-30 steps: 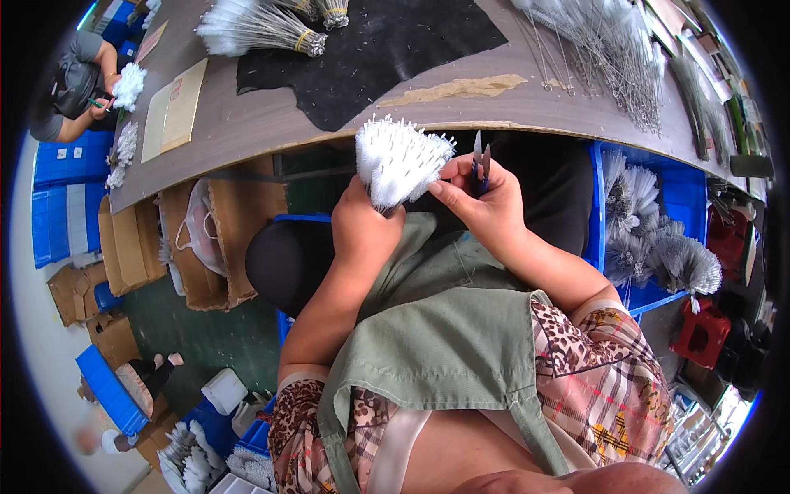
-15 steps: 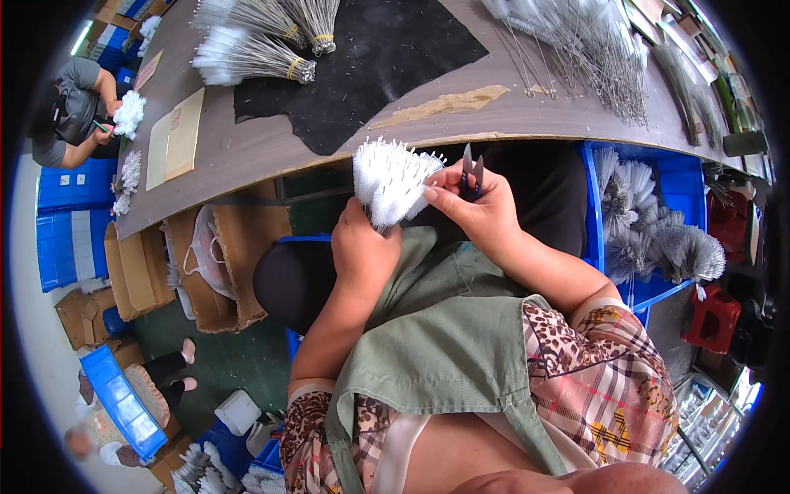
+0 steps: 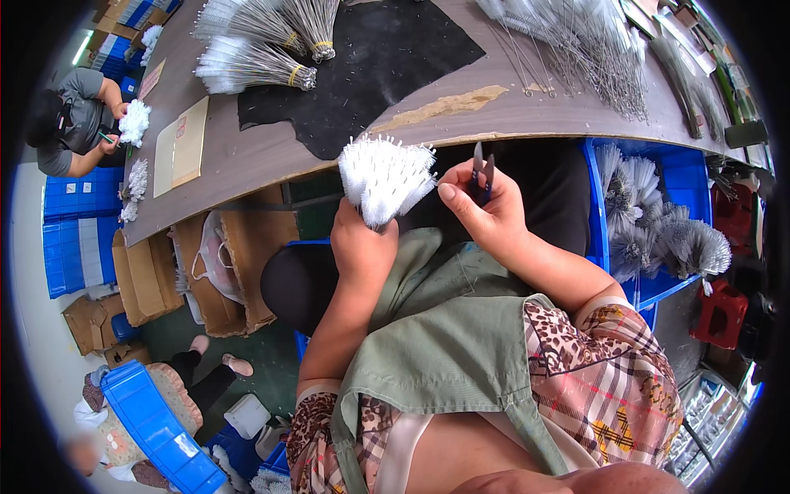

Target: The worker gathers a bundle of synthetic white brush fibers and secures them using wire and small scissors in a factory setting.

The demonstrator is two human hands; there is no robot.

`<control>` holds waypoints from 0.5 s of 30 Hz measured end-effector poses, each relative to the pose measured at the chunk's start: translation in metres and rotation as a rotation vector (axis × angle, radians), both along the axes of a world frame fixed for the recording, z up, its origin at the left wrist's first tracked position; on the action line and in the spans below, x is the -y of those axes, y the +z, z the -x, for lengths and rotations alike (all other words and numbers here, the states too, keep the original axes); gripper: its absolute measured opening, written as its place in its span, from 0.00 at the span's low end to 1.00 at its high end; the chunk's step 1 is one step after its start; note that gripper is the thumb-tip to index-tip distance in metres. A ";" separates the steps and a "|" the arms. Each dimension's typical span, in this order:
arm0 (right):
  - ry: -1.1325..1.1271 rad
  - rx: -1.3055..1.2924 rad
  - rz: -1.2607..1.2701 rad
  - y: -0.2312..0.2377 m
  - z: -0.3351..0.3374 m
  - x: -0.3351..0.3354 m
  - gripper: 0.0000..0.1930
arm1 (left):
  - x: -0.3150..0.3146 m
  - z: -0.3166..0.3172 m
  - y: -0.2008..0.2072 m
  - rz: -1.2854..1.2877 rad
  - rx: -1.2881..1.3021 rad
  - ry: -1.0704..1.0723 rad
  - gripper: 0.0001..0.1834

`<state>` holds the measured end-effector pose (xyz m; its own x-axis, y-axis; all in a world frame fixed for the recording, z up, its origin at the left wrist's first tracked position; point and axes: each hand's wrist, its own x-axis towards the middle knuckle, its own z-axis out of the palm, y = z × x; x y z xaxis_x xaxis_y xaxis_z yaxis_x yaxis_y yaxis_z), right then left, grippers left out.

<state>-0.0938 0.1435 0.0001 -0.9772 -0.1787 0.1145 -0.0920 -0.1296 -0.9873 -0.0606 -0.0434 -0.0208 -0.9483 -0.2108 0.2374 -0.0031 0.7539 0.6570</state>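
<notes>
A bundle of white-bristled wire brushes [image 3: 385, 177] is gripped in my left hand [image 3: 362, 245], bristle ends fanned upward above my lap. The fingers wrap around the lower part of the bundle, so the stems are mostly hidden. Just right of it, my right hand [image 3: 490, 212] holds small dark-handled scissors [image 3: 483, 170] against the palm, blades pointing up and slightly apart. My right thumb and forefinger are close together near the bristles, with a small gap to them; whether anything tiny is pinched there I cannot tell.
Tied brush bundles [image 3: 255, 70] lie on a black cloth [image 3: 387, 74] on the table [image 3: 527, 115]; loose brushes [image 3: 576, 58] are piled farther right. A blue bin [image 3: 599, 218] of brushes stands at my right. Cardboard boxes [image 3: 247, 263] sit below left. Another person [image 3: 82, 115] handles white brushes; someone carries a blue crate [image 3: 160, 428].
My right hand has drawn slightly right, away from the bristles. The brush bundle has tilted a little left. At lower left, the person with the blue crate has come nearer.
</notes>
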 end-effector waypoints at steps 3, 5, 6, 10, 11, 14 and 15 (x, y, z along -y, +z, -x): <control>-0.046 -0.210 -0.308 0.011 0.005 0.004 0.06 | 0.001 0.001 0.000 0.089 -0.033 0.024 0.21; -0.064 -0.262 -0.335 0.005 0.008 0.007 0.06 | -0.003 0.002 -0.001 0.174 -0.164 0.073 0.20; -0.082 -0.314 -0.366 0.003 0.009 0.010 0.05 | -0.003 0.003 -0.001 0.182 -0.168 0.071 0.20; -0.064 -0.269 -0.363 0.006 0.008 0.008 0.05 | -0.002 0.004 -0.003 0.150 -0.206 0.024 0.19; -0.067 -0.268 -0.356 0.006 0.009 0.007 0.05 | -0.003 0.004 -0.004 0.115 -0.190 -0.001 0.20; -0.045 -0.305 -0.367 0.008 0.010 0.004 0.04 | -0.003 0.005 -0.009 0.099 -0.169 -0.015 0.20; -0.036 -0.296 -0.355 0.011 0.009 0.005 0.04 | -0.002 0.005 -0.010 0.105 -0.168 -0.013 0.20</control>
